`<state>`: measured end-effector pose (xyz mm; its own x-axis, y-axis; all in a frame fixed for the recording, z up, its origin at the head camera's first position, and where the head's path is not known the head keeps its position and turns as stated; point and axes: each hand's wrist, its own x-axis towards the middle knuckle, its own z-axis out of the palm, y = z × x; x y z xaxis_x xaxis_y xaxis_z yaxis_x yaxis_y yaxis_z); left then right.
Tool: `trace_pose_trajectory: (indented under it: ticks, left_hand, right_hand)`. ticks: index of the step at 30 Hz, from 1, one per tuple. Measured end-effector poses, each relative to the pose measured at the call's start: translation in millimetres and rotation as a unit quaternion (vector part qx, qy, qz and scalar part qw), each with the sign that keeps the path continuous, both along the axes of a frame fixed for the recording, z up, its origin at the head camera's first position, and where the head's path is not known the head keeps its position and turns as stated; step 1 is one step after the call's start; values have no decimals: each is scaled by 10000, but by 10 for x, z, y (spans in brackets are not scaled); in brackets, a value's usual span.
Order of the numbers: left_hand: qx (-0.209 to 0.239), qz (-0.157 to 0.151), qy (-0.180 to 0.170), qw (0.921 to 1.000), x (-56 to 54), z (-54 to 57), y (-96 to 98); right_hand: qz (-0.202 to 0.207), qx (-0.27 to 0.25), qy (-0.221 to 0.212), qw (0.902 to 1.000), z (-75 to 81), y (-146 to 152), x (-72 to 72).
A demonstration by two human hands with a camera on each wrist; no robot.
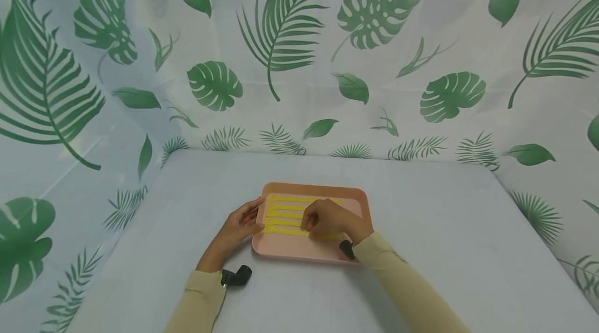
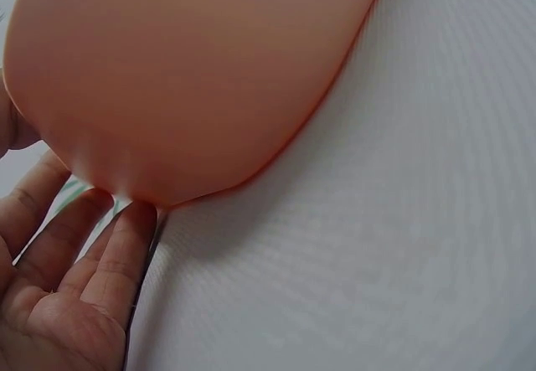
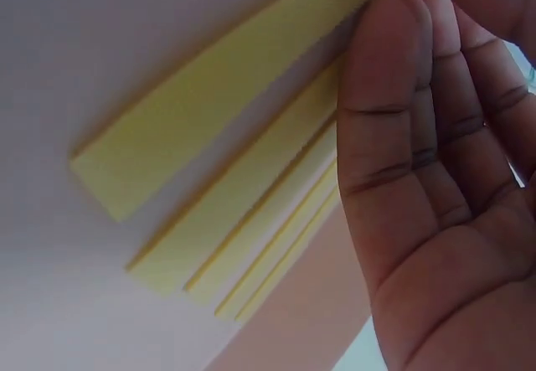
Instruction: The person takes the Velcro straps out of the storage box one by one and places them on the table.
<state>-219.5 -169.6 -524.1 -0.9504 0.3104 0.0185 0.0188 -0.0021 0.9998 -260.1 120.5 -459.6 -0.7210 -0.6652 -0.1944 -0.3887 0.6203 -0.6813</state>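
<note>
A pink rectangular tray lies on the white table, with several flat yellow strips side by side across it. My left hand holds the tray's left end; in the left wrist view its fingertips press against the tray's outer wall. Over the strips, my right hand has its fingers curled. In the right wrist view its fingertips meet the nearest yellow strip and appear to pinch it, though the contact is partly hidden. The other strips run under that hand, their square ends showing.
The white tabletop extends around the tray. Behind it and at both sides hang white curtains printed with green leaves. A black wrist camera sits on the left wrist, another on the right, over the tray's near edge.
</note>
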Motion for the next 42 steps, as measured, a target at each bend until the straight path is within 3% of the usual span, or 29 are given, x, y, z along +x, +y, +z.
trace_pose_trajectory:
  ticks: [13,30,37,42]
  left_hand:
    - [137,-57,70,9999,-14,-6,14]
    - [120,29,30,9999,-5,27,16]
    - [94,32,35,9999,-2,10,0]
    - [33,41,30,10000,-5,-28,-7]
  right_hand:
    - [-443,261,-42,9987,31,-43,66]
    - [-116,-284,465,9984,267,302,-8]
    - [-348,-822,391,9952,376,422,34]
    - [-679,-1090,616,9898,458,485,67]
